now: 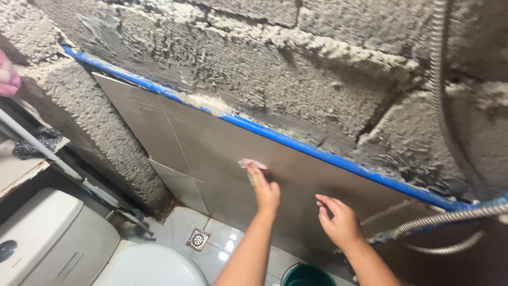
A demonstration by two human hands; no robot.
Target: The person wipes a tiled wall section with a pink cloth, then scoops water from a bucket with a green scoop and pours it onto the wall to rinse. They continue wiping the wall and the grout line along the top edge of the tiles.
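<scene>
My left hand (pixel 264 190) presses a small pinkish-white cloth (pixel 252 163) against a large grey wall tile (pixel 222 148). My right hand (pixel 339 221) hovers just beside it with fingers spread, holding nothing, close to the tile's face. A blue strip (pixel 296 143) runs along the tile's top edge, under rough grey block wall (pixel 296 69).
A white toilet with its tank (pixel 47 238) sits at the lower left, a floor drain (pixel 197 239) beside it. A green bucket (pixel 307 276) stands below my arms. A metal flexible hose (pixel 450 217) loops at right. A thin white pipe (pixel 47 153) slants at left.
</scene>
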